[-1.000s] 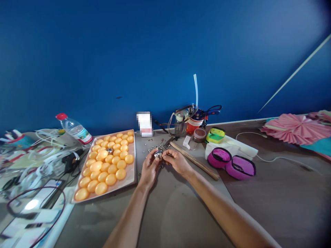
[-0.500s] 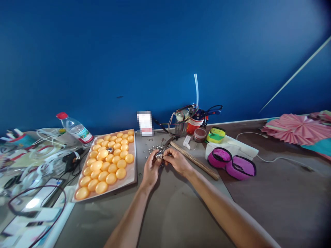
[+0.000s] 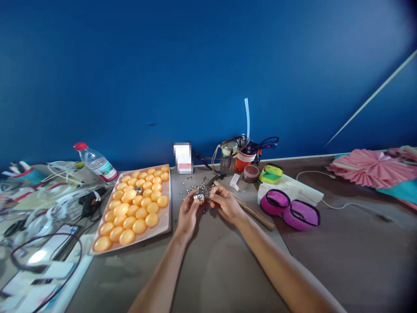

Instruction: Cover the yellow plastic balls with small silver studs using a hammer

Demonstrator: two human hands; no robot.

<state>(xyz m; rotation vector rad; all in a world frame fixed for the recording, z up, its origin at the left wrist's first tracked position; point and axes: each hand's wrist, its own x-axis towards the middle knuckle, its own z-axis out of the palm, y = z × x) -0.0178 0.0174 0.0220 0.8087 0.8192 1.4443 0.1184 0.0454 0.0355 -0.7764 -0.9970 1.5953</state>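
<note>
My left hand (image 3: 187, 217) is closed around a shiny silver ball (image 3: 199, 198), with thumb and fingers at its sides. Close to the ball's right side, my right hand (image 3: 227, 205) has its thumb and forefinger pinched together; whatever is between them is too small to make out. Small silver metal pieces (image 3: 203, 187) lie in a loose pile on the table just beyond both hands. To the left, a shallow pale tray (image 3: 167, 217) holds rows of orange balls (image 3: 127, 237), with a dark silvery ball (image 3: 138, 190) among them.
A wooden-handled hammer (image 3: 254, 211) lies right of my hands. Behind stand a jar (image 3: 227, 163), a red cup (image 3: 244, 161) and a small round tub (image 3: 251, 173). Purple mesh bands (image 3: 301, 213) lie farther right. A tilted bottle (image 3: 100, 167) and cluttered cables border the left.
My right hand has drawn slightly away from the silver ball, leaving more of the ball showing. My left hand keeps hold of it. The view has shifted slightly.
</note>
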